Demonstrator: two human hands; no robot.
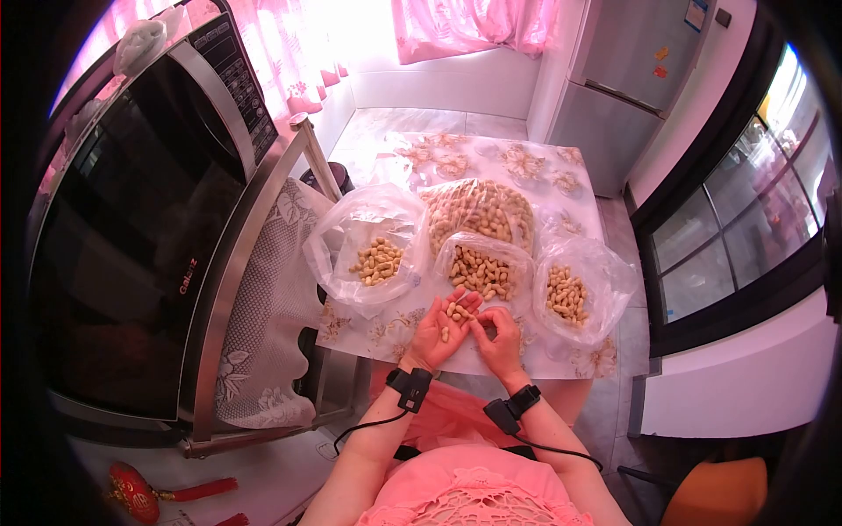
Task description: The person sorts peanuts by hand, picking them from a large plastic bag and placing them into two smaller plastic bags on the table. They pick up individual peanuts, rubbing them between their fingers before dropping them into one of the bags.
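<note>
Picking, seemingly, through peanuts (460, 311) on the open left hand (431, 339), the curled right hand (501, 345), hold unclear, next needs delicacy.

Tan peanuts (480, 272); white tablecloth (487, 156), brown flower print; pink patterned curtain (474, 26); grey fridge (601, 123); black wristbands (526, 397).

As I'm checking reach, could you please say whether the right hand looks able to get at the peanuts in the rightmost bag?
Probably yes: the rightmost bag is open near the right hand, and nothing visible covers the peanuts.
</note>
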